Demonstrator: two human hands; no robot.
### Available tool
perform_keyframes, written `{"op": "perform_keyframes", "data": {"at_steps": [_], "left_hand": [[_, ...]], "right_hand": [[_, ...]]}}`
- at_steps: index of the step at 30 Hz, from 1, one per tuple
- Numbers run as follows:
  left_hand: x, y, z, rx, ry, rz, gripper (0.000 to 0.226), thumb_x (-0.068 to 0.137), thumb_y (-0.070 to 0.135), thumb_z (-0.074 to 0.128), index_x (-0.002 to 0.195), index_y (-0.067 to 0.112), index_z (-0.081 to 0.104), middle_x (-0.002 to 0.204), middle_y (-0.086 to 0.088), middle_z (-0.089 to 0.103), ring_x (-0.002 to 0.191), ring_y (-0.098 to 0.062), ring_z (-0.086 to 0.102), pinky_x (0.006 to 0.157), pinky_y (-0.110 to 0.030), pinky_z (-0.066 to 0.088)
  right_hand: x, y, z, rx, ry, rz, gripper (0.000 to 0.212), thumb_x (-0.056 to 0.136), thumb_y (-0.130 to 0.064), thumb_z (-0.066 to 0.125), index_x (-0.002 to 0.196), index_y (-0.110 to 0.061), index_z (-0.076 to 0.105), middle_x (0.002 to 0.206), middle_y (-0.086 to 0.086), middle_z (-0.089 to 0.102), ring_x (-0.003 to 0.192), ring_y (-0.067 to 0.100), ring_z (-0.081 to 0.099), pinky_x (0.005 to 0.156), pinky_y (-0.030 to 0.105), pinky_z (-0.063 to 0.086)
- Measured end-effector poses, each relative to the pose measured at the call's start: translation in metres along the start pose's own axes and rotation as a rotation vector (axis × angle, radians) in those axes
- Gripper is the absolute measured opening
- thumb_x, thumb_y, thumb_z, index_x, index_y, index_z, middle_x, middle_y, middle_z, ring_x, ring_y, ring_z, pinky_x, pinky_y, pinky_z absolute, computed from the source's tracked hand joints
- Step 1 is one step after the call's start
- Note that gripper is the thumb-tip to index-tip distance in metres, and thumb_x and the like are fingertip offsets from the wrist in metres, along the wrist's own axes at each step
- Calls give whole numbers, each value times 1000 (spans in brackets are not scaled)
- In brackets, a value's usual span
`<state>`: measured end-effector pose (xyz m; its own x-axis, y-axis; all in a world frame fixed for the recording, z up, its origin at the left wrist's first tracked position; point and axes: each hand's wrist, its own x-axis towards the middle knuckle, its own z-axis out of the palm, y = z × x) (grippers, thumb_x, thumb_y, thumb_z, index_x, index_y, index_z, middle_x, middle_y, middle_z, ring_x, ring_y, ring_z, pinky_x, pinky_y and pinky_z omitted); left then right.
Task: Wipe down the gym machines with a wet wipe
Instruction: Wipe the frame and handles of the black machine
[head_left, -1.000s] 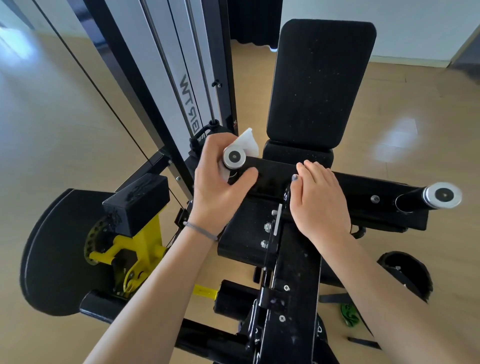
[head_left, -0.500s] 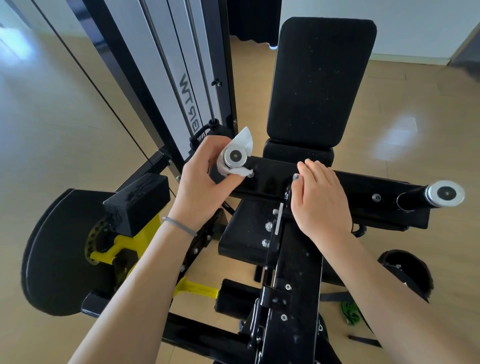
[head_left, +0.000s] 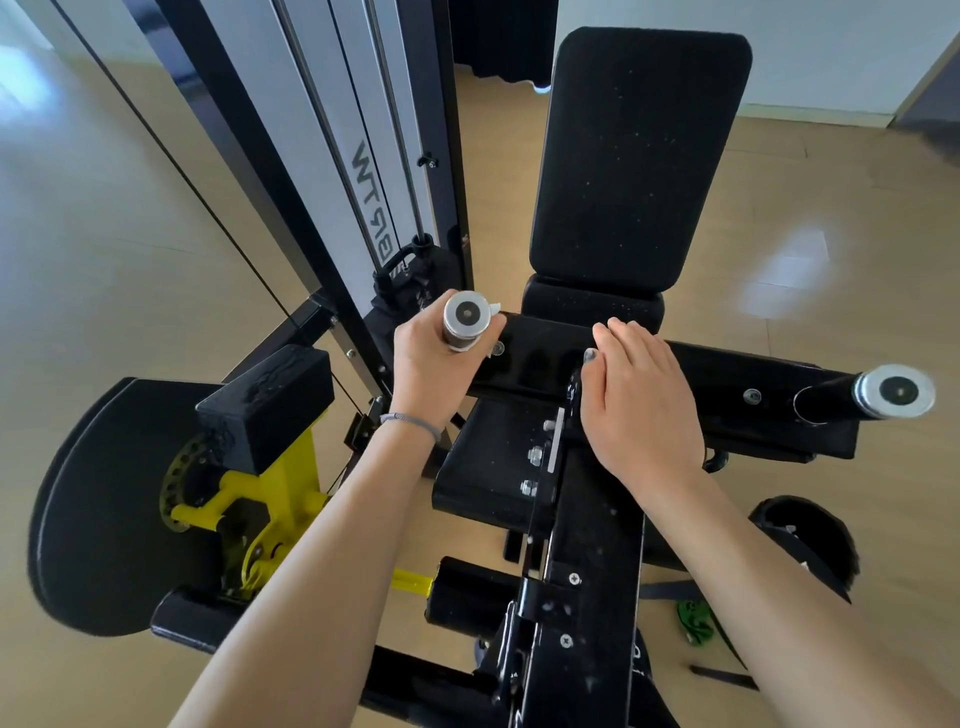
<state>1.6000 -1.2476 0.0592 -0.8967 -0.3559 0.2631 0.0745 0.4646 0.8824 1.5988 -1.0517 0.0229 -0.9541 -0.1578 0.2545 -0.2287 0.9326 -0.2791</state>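
Flooring (head_left: 104, 218) of pale wood spreads all around a black gym machine (head_left: 587, 597) seen from above. To the left rises the weight tower (head_left: 332, 135), white panels in a black frame, with letters running down one panel. Beside it stands the upright back pad (head_left: 639, 156), black and dotted with pale specks, and a smaller pad sits at its foot. Low on the left lies a round black disc (head_left: 93, 519), with a yellow bracket (head_left: 270, 499) and a black block (head_left: 265, 405) on its right side. A black crossbar (head_left: 727, 395) runs across the middle, ending at each side in a handle with a silver cap; the right handle (head_left: 883, 392) is free.

The left hand (head_left: 431, 369), a thin band on its wrist, has its fingers curled around the left handle (head_left: 465, 325) just below the cap. The wet wipe (head_left: 480, 332) is clamped between this hand and the handle; only small white edges of it show beside and under the cap. The right hand (head_left: 639, 405) rests flat on the middle of the crossbar, fingers straight and close together. A small green object (head_left: 693, 623) lies on the floor at lower right.
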Motion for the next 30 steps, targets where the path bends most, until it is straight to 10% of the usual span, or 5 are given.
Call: {"op": "perform_keyframes", "data": {"at_steps": [4, 13, 23, 27, 30], "left_hand": [[2, -11, 5, 1, 10, -82, 18, 82, 26, 81, 94, 15, 73, 85, 5, 73, 83, -11, 68, 81, -40, 58], [-12, 56, -18, 46, 129, 367, 27, 85, 30, 75, 80, 4, 67, 69, -1, 68, 68, -15, 64, 58, -25, 52], [-7, 42, -7, -37, 146, 246, 24, 85, 32, 77, 78, 12, 65, 66, 10, 62, 63, -16, 60, 51, -26, 48], [-6, 45, -9, -37, 81, 284, 50, 99, 40, 53, 68, 3, 64, 63, -3, 64, 58, -24, 61, 58, -45, 50], [-4, 47, -15, -326, -53, 116, 60, 108, 32, 34, 65, 4, 65, 68, -5, 70, 76, -26, 70, 72, -33, 54]], "right_hand": [[0, -1, -1, 4, 18, 1, 50, 109, -34, 29, 146, -8, 53, 150, 9, 53, 145, 25, 41, 123, 43, 30], [1, 0, 2, 2, 50, -3, 54, 108, -34, 25, 143, -6, 56, 146, 11, 56, 141, 27, 45, 120, 44, 35], [0, -2, 1, -3, 42, 7, 56, 107, -35, 22, 145, -8, 54, 149, 10, 54, 144, 25, 42, 122, 43, 32], [0, -2, 1, -12, 30, 10, 56, 107, -36, 22, 146, -9, 53, 150, 9, 53, 145, 25, 41, 123, 42, 31], [0, -2, 1, -12, 27, 11, 56, 107, -35, 23, 146, -9, 53, 150, 9, 53, 145, 25, 41, 123, 42, 30]]}}
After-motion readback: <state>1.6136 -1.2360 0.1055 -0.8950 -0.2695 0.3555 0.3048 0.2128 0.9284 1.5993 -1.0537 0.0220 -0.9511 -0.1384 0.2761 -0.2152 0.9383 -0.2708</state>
